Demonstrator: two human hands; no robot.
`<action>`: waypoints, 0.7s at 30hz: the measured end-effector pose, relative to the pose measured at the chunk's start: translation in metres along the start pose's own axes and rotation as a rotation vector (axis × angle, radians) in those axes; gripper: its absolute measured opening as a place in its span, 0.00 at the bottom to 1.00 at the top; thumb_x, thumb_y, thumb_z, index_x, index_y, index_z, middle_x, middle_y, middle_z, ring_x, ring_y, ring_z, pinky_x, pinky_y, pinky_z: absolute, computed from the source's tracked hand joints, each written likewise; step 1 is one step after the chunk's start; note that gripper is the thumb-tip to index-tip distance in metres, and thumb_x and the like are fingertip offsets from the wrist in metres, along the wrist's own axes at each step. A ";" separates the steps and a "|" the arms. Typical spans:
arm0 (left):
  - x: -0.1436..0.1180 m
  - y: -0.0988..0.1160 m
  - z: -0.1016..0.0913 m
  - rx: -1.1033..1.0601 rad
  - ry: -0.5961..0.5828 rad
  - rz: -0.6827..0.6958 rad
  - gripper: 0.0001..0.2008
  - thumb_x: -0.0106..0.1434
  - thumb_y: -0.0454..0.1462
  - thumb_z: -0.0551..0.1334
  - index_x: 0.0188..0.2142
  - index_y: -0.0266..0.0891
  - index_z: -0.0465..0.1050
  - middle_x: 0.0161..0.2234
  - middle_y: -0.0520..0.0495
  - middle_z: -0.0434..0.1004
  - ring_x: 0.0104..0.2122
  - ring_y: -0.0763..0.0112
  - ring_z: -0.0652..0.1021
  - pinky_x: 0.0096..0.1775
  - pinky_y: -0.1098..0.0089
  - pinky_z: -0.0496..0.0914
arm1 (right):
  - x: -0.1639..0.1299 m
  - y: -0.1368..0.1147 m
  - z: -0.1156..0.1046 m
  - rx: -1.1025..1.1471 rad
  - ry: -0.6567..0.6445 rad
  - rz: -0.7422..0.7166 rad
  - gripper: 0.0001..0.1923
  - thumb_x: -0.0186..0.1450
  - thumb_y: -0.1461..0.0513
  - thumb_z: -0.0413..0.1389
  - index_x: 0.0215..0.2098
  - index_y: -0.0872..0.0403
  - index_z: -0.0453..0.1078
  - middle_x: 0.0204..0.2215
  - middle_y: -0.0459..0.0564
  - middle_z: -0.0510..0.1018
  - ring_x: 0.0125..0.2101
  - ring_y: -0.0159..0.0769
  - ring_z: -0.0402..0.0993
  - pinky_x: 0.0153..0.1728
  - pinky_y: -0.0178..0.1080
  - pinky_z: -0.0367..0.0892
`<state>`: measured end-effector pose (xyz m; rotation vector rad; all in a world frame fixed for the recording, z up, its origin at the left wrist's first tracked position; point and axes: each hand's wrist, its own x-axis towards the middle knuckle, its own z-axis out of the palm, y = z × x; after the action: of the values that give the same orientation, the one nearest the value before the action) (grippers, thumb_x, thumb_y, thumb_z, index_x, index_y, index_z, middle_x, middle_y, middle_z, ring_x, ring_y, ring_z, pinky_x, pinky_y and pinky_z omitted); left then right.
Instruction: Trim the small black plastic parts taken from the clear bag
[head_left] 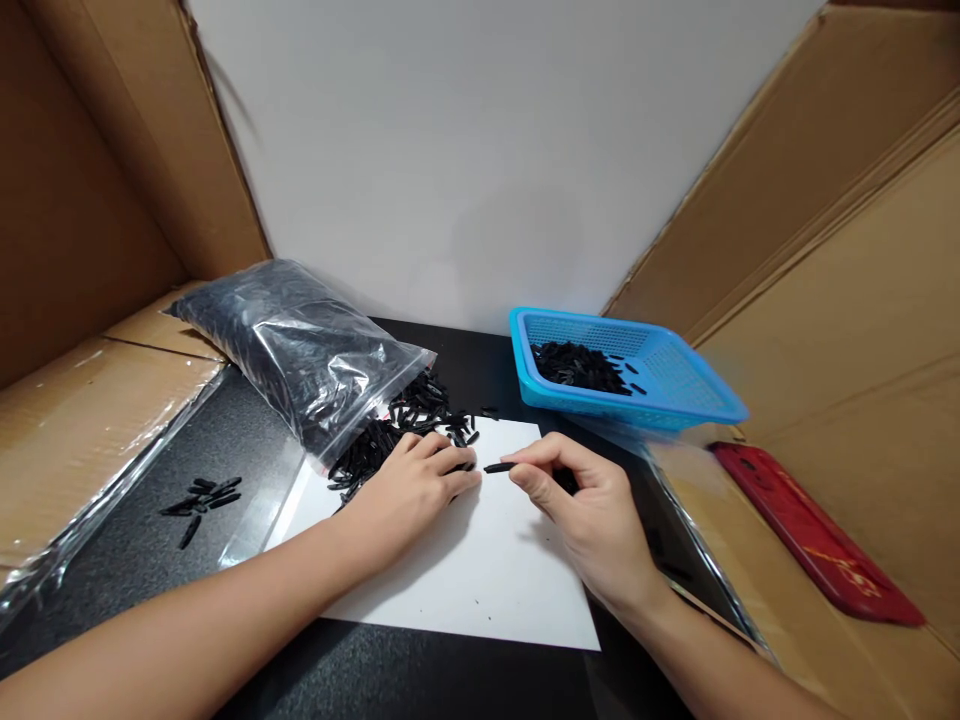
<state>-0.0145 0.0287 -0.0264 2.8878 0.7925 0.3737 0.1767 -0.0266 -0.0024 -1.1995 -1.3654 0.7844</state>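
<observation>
My right hand pinches a slim, dark black piece between thumb and fingers, just above a white sheet. The piece is elongated, and its exact kind I cannot make out. Palm down, my left hand lies at the right edge of a heap of similar black pieces; its thumb and index finger close around a dark piece, mostly hidden. The heap spills from the mouth of a clear plastic bag full of dark contents.
A blue basket at the back right holds many black pieces. Several loose pieces lie on the dark tabletop at left. A red phone case rests on cardboard at right. Cardboard walls flank a white backing panel.
</observation>
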 end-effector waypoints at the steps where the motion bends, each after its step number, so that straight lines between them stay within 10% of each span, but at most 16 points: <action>1: 0.000 0.000 -0.002 -0.009 -0.017 0.001 0.13 0.72 0.35 0.52 0.48 0.40 0.75 0.54 0.44 0.75 0.47 0.61 0.71 0.45 0.61 0.61 | 0.000 0.000 0.000 0.004 -0.002 -0.002 0.10 0.61 0.55 0.63 0.26 0.53 0.76 0.21 0.44 0.72 0.23 0.33 0.63 0.26 0.35 0.62; 10: 0.004 -0.001 -0.005 -0.158 0.089 0.024 0.11 0.69 0.28 0.53 0.34 0.38 0.71 0.34 0.46 0.75 0.36 0.65 0.70 0.37 0.67 0.66 | -0.001 -0.002 0.000 0.002 -0.024 -0.016 0.09 0.62 0.58 0.62 0.26 0.53 0.75 0.21 0.43 0.72 0.24 0.32 0.64 0.27 0.34 0.62; 15: 0.003 0.000 -0.008 -0.389 0.345 -0.173 0.09 0.66 0.27 0.54 0.36 0.39 0.71 0.32 0.49 0.74 0.34 0.68 0.70 0.36 0.69 0.65 | -0.001 0.001 0.001 0.028 -0.037 0.030 0.07 0.63 0.58 0.60 0.30 0.53 0.75 0.19 0.40 0.65 0.20 0.28 0.57 0.23 0.34 0.57; 21: 0.006 0.008 -0.022 -0.934 0.326 -0.467 0.10 0.64 0.28 0.56 0.39 0.38 0.75 0.33 0.49 0.76 0.34 0.69 0.73 0.37 0.69 0.65 | -0.002 0.004 0.003 0.122 -0.047 0.107 0.08 0.63 0.57 0.61 0.29 0.53 0.72 0.17 0.38 0.62 0.18 0.26 0.52 0.19 0.32 0.49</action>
<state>-0.0113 0.0265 -0.0029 1.7474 0.9598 0.8749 0.1740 -0.0268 -0.0074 -1.1715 -1.2802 0.9630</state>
